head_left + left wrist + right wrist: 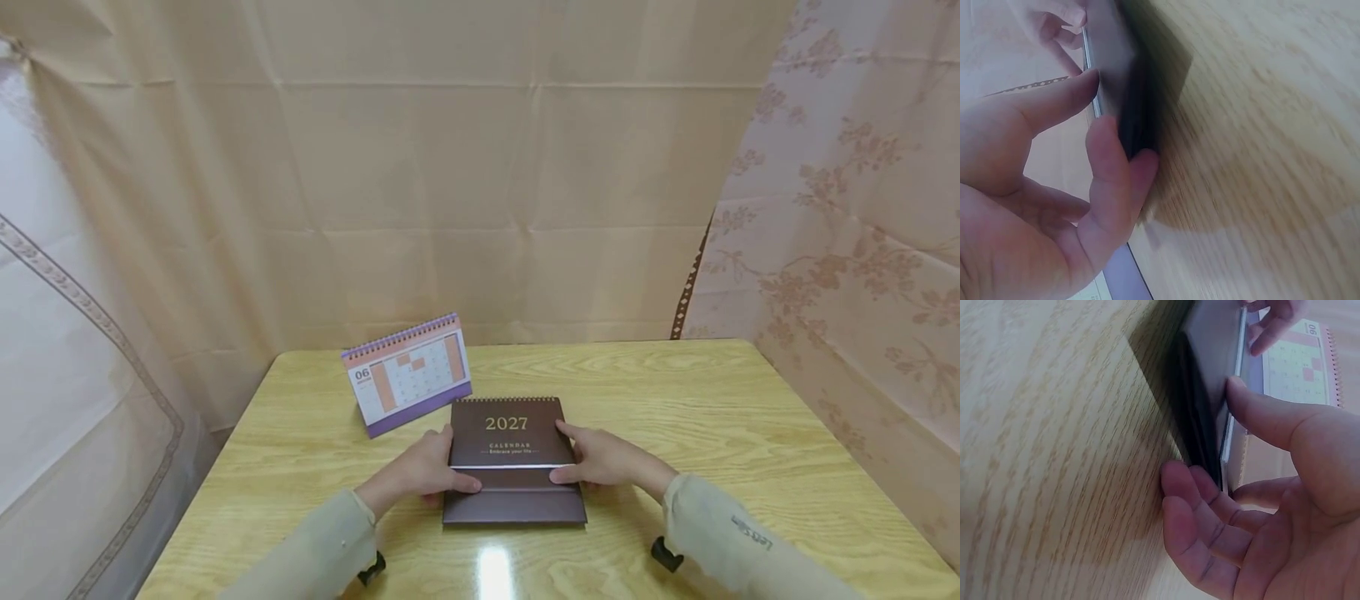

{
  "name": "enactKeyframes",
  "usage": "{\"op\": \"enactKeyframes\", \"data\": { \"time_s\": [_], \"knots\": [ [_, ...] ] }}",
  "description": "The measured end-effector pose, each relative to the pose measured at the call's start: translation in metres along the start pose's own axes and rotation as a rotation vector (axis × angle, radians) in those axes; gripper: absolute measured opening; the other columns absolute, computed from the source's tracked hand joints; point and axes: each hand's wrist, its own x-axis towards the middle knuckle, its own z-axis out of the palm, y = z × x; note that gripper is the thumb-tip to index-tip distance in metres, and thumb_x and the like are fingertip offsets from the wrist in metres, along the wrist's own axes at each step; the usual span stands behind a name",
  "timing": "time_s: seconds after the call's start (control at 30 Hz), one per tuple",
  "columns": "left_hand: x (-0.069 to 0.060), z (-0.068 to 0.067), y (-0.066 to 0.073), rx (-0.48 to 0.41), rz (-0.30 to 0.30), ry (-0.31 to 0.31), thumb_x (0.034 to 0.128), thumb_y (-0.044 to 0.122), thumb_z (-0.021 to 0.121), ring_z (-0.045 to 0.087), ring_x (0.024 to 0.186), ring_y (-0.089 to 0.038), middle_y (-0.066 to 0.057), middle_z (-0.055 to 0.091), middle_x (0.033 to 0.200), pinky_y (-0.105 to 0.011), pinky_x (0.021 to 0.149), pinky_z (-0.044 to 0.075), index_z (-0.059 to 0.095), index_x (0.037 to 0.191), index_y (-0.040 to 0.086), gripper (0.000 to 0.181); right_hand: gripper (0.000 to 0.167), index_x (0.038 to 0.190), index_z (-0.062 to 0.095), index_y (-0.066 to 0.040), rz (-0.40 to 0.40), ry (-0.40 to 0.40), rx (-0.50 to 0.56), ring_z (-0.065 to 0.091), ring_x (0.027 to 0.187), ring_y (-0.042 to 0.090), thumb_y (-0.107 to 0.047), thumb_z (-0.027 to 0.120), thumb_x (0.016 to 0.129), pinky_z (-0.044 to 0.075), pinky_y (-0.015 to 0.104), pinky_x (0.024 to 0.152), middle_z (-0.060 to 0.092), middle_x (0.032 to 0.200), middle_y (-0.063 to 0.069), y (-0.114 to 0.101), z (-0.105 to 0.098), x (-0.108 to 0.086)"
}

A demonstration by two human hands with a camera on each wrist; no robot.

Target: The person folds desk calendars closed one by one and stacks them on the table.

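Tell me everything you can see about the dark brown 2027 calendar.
The calendar has a dark brown cover with gold lettering: "2027", "CALENDAR" and "Embrace your life". Gold-toned wire loops bind its far edge; a white strip, likely page edges, borders a creased brown base that looks like stiff card. It is closed and faces up over the table. The left hand grips its left side, the right hand its right. Whether it rests on the table is unclear.

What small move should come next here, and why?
Probably a slight, level lift of the brown calendar: the left hand and right hand hold opposite sides. Perhaps draw it back too, as the purple-edged calendar stands close behind.
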Motion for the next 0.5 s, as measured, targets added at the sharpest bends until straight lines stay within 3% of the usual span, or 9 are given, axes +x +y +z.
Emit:
{"op": "enactKeyframes", "data": {
  "time_s": [0.2,0.37,0.43,0.5],
  "knots": [
    [-0.0004,-0.0015,-0.0016,0.012,-0.023,-0.008,0.0759,0.025,0.092,0.059,0.064,-0.027,-0.022,0.050,0.111,-0.039,0.044,0.055,0.038,0.147,-0.007,0.095,0.091,0.152,0.034,0.009,-0.043,0.014,-0.056,0.057,0.067,0.015,-0.032,0.082,0.087,0.047,0.032,0.062,0.063,0.081,0.002,-0.0010,-0.0007,-0.0002],
    [-0.0005,-0.0020,-0.0020,0.022,-0.025,-0.021,0.0768,0.025,0.091,0.058,0.066,-0.027,-0.025,0.050,0.116,-0.039,0.044,0.055,0.033,0.152,-0.004,0.100,0.087,0.151,0.037,0.007,-0.016,0.038,-0.063,0.057,0.068,0.015,-0.031,0.082,0.087,0.048,0.032,0.062,0.063,0.080,0.001,-0.0028,-0.0028,-0.0029],
    [-0.0015,-0.0016,-0.0013,0.055,-0.020,-0.013,0.0772,0.025,0.091,0.059,0.067,-0.028,-0.026,0.050,0.118,-0.040,0.046,0.056,0.033,0.152,-0.005,0.099,0.085,0.151,0.039,0.006,-0.013,0.051,-0.081,0.058,0.070,0.015,-0.031,0.082,0.087,0.049,0.034,0.064,0.064,0.082,0.000,-0.0044,-0.0053,-0.0042],
    [-0.0032,-0.0014,0.0004,0.146,0.009,0.010,0.0776,0.028,0.090,0.064,0.079,-0.033,-0.029,0.051,0.124,-0.045,0.061,0.059,0.034,0.151,-0.008,0.100,0.083,0.150,0.041,0.006,-0.033,0.068,-0.120,0.059,0.077,0.016,-0.031,0.082,0.087,0.051,0.037,0.070,0.065,0.088,0.002,-0.0056,-0.0080,-0.0050]
  ]
}}
